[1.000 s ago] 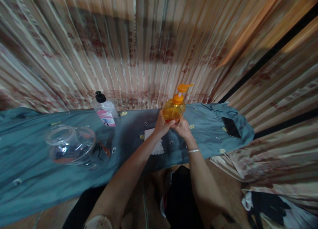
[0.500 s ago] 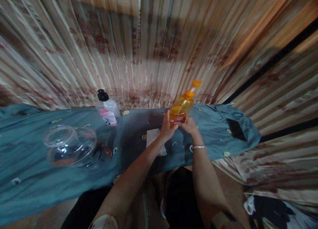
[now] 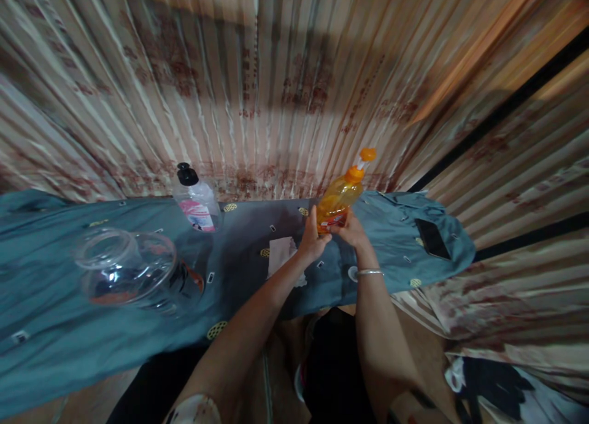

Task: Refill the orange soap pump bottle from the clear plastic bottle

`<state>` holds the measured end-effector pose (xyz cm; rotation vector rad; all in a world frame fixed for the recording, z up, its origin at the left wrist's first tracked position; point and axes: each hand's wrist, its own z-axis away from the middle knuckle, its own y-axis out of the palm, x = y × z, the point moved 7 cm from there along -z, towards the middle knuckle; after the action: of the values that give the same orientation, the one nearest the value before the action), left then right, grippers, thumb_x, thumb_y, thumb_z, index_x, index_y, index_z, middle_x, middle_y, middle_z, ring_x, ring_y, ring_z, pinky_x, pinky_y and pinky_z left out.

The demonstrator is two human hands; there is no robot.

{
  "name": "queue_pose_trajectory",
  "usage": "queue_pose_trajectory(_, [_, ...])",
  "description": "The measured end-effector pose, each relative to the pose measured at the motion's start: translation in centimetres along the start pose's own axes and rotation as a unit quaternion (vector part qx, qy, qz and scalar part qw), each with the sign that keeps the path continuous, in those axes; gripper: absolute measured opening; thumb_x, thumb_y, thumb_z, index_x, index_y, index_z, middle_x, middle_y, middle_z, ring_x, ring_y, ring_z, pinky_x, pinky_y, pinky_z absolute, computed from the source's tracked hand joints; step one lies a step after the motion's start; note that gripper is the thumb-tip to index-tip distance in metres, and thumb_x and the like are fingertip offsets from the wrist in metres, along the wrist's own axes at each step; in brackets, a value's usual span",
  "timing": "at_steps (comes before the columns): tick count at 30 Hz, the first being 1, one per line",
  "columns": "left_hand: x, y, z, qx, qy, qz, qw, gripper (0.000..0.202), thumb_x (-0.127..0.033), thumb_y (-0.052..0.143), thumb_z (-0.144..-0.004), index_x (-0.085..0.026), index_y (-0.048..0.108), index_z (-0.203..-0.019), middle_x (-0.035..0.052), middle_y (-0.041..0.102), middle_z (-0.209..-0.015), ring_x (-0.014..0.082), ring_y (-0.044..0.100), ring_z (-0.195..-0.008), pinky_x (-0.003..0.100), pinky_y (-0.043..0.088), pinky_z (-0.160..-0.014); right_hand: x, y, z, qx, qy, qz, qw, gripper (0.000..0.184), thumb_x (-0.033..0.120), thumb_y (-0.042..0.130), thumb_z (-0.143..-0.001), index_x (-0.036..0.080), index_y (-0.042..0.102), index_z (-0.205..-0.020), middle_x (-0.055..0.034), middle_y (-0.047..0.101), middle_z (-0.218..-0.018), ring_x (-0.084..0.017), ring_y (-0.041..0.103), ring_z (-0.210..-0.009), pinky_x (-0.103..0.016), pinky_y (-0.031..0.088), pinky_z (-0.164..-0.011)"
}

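An orange pump bottle with a red label leans to the right between my two hands, at the far side of the cloth-covered table. My left hand is closed around its lower left side. On the lower right side my right hand grips it, with a bangle at the wrist. The bottle's base is partly hidden by my fingers. A white tissue or cloth lies flat under my left forearm, partly covered by it.
A clear bottle with a black cap and pink label stands to the left. Nearer are clear plastic jars. A dark phone lies at the right end of the teal cloth. A pleated curtain hangs behind.
The pump head has turned slightly and the bottle sits a touch further right in view. Both hands keep their hold. The whole scene has shifted a little left.
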<state>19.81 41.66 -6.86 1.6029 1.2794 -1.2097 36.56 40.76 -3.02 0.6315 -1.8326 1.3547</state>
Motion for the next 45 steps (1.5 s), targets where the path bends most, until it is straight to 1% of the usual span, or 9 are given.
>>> queue_pose_trajectory(5, [-0.4,-1.2,1.9,0.015,0.002,-0.019,1.000,0.051,-0.043,0.079,-0.107,-0.022,0.067,-0.151,0.0155,0.067,-0.159,0.0354,0.071,-0.138,0.061,0.064,-0.114,0.2,0.2,0.6,-0.001,-0.002,0.015,1.000,0.072,0.025,0.089,-0.072,0.018,0.069,-0.141,-0.0132,0.087,-0.123,-0.035,0.083,-0.117,-0.050,0.068,-0.106])
queue_pose_trajectory(8, [-1.0,-2.4,4.4,0.038,0.010,-0.023,0.999,0.087,-0.031,0.090,-0.090,-0.028,0.052,-0.168,0.0169,0.047,-0.183,0.0427,0.042,-0.172,0.068,0.035,-0.141,0.4,0.2,0.9,0.002,-0.001,0.029,1.000,0.074,0.027,0.090,-0.073,0.018,0.069,-0.143,-0.0132,0.088,-0.123,-0.035,0.084,-0.117,-0.049,0.069,-0.103])
queue_pose_trajectory(12, [-2.3,-5.0,8.2,0.049,0.020,-0.046,0.998,0.100,-0.030,0.083,-0.089,-0.027,0.036,-0.177,0.0197,0.035,-0.191,0.0421,0.028,-0.180,0.067,0.020,-0.147,0.5,0.4,1.6,0.004,0.007,0.056,0.998,0.074,0.027,0.090,-0.076,0.019,0.068,-0.146,-0.0135,0.089,-0.120,-0.035,0.085,-0.112,-0.046,0.069,-0.096])
queue_pose_trajectory(22, [-6.3,-11.7,16.1,-0.024,0.062,-0.158,0.985,0.090,-0.042,0.069,-0.107,-0.032,0.021,-0.183,0.0246,0.028,-0.192,0.0432,0.029,-0.180,0.072,0.034,-0.141,1.6,0.7,3.6,0.002,0.050,0.196,0.979,0.092,0.027,0.089,-0.085,0.004,0.052,-0.167,-0.0285,0.085,-0.134,-0.043,0.084,-0.125,-0.045,0.067,-0.100])
queue_pose_trajectory(26, [-8.5,-13.5,18.8,-0.050,0.089,-0.205,0.973,0.083,-0.037,0.062,-0.112,-0.038,0.019,-0.183,0.0199,0.033,-0.191,0.0400,0.032,-0.179,0.069,0.038,-0.141,1.9,0.6,4.2,0.022,0.062,0.263,0.963,0.070,0.028,0.088,-0.090,0.006,0.066,-0.154,-0.0291,0.085,-0.129,-0.042,0.084,-0.122,-0.043,0.065,-0.097])
queue_pose_trajectory(30, [-12.0,-14.6,20.6,-0.069,0.129,-0.245,0.958,0.078,-0.029,0.062,-0.113,-0.042,0.025,-0.181,0.0155,0.041,-0.187,0.0368,0.040,-0.176,0.063,0.040,-0.141,2.3,0.3,4.8,0.056,0.070,0.329,0.940,0.033,0.028,0.086,-0.093,0.013,0.081,-0.123,-0.0253,0.088,-0.112,-0.040,0.086,-0.111,-0.041,0.063,-0.091])
queue_pose_trajectory(32, [-14.0,-14.8,21.4,-0.081,0.166,-0.303,0.935,0.079,-0.027,0.060,-0.114,-0.040,0.023,-0.182,0.0169,0.048,-0.182,0.0350,0.049,-0.170,0.059,0.048,-0.137,2.9,0.2,5.1,0.073,0.065,0.353,0.931,0.022,0.027,0.084,-0.095,0.017,0.084,-0.114,-0.0217,0.088,-0.110,-0.037,0.085,-0.112,-0.039,0.062,-0.092])
queue_pose_trajectory(38, [-16.9,-16.3,24.0,-0.139,0.222,-0.401,0.878,0.065,-0.023,0.059,-0.115,-0.027,0.038,-0.175,0.0171,0.068,-0.151,0.0300,0.071,-0.143,0.045,0.063,-0.119,5.8,1.2,5.9,0.110,0.032,0.382,0.917,0.019,0.026,0.077,-0.103,0.017,0.086,-0.117,-0.0209,0.088,-0.124,-0.035,0.083,-0.120,-0.037,0.060,-0.098])
queue_pose_trajectory(45, [-17.3,-21.8,26.3,-0.237,0.224,-0.428,0.843,0.058,-0.025,0.073,-0.108,-0.024,0.052,-0.162,0.0132,0.069,-0.137,0.0304,0.071,-0.127,0.044,0.061,-0.111,10.1,4.5,7.1,0.143,-0.031,0.359,0.922,0.020,0.029,0.075,-0.108,0.018,0.087,-0.119,-0.0166,0.089,-0.122,-0.030,0.083,-0.122,-0.031,0.056,-0.095])
